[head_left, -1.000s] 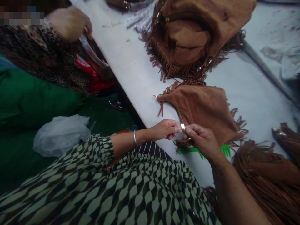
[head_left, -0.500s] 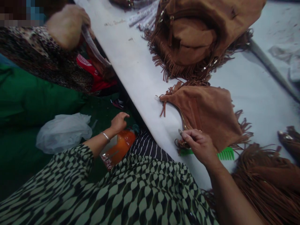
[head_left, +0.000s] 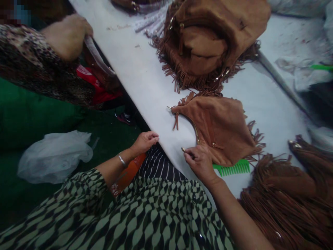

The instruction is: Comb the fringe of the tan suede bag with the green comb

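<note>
A brown suede bag [head_left: 223, 128] with fringed edges lies on the white table, its curved zipped opening toward me. My right hand [head_left: 200, 161] is closed at the bag's near corner, pinching a small metal clip [head_left: 183, 150] between thumb and finger. The matching far corner ends in another small metal fitting [head_left: 169, 108]. A green comb [head_left: 234, 168] lies partly under the bag, just beyond my right hand. My left hand [head_left: 145, 141] is at the table edge, fingertips pressed together; whatever they hold, if anything, is too small to make out.
A larger fringed brown bag [head_left: 208, 41] stands further back, with a dark strip [head_left: 283, 85] behind it. More fringed pieces [head_left: 291, 184] lie at right. A co-worker's hand [head_left: 67, 36] grips a strap at left. A plastic bag [head_left: 54, 156] is below.
My left hand has risen to the table edge, and its fingers have come together. My right hand has drawn the metal clip slightly toward me, away from the bag's opening. The view has shifted right.
</note>
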`<state>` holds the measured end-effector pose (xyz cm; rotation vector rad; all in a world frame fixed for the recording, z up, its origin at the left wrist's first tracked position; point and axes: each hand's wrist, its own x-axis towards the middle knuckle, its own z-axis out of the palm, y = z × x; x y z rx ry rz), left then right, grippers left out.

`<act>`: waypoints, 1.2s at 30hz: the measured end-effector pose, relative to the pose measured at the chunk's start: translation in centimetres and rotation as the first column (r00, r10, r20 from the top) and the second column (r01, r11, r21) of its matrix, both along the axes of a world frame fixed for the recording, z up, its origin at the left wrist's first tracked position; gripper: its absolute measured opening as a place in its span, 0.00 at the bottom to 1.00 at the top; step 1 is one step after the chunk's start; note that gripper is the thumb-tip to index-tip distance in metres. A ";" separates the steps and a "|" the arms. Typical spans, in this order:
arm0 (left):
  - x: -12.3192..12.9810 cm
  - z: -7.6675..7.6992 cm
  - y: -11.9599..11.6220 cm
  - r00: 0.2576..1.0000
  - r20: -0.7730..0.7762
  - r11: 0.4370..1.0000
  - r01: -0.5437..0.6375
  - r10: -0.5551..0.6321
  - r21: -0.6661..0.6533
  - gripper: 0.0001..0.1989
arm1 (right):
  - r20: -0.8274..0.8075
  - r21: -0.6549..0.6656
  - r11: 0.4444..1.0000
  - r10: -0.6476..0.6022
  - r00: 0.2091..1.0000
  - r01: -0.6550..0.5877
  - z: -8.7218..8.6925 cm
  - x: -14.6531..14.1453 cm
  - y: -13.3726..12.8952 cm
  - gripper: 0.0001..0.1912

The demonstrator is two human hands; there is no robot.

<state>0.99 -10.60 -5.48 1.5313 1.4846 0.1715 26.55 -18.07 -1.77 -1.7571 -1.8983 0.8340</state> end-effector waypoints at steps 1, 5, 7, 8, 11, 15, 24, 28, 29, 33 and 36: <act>1.8 0.2 -0.3 0.988 0.152 0.997 -0.014 0.025 -0.073 0.18 | -0.009 0.010 1.000 -0.012 1.000 0.012 0.0 0.0 -0.1 0.08; 7.5 0.7 -0.4 0.955 0.295 0.995 0.000 0.029 -0.098 0.18 | -0.115 0.039 0.987 -0.152 0.982 0.157 1.4 2.2 -0.5 0.10; 9.2 0.8 0.6 0.978 0.209 0.999 -0.011 0.001 0.046 0.11 | -0.183 0.017 0.969 -0.238 0.954 0.246 2.6 3.9 -1.0 0.11; 9.7 0.8 1.2 0.992 0.129 0.988 -0.014 -0.006 0.154 0.12 | -0.220 -0.012 0.957 -0.286 0.933 0.291 3.2 4.7 -1.3 0.11; 10.8 1.0 3.1 0.980 -0.191 0.835 0.155 -0.061 0.527 0.30 | -0.370 -0.142 0.896 -0.442 0.817 0.421 4.6 6.6 -2.3 0.12; 11.7 0.5 5.9 0.841 -0.472 0.574 0.531 -0.266 0.623 0.41 | -0.530 -0.252 0.829 -0.549 0.646 0.499 6.1 7.6 -2.5 0.12; 20.5 5.6 13.9 0.726 -0.570 0.433 0.688 -0.386 0.583 0.21 | -0.573 -0.209 0.754 -0.610 0.547 0.622 11.6 16.1 -0.4 0.13; 25.9 12.6 16.4 0.703 -0.565 0.255 0.696 -0.433 0.671 0.17 | -0.537 -0.074 0.736 -0.598 0.595 0.673 16.7 20.7 -1.0 0.11; 26.8 14.3 16.7 0.697 -0.565 0.211 0.693 -0.442 0.689 0.15 | -0.518 -0.024 0.728 -0.595 0.615 0.685 18.1 21.3 -1.4 0.10; 28.0 18.7 17.1 0.666 -0.579 0.076 0.684 -0.470 0.725 0.14 | -0.436 0.077 0.724 -0.594 0.677 0.685 22.3 21.2 -3.5 0.09; 25.9 18.5 16.9 0.573 -0.636 -0.027 0.732 -0.516 0.681 0.14 | -0.416 0.063 0.778 -0.549 0.725 0.625 22.1 18.0 -5.3 0.08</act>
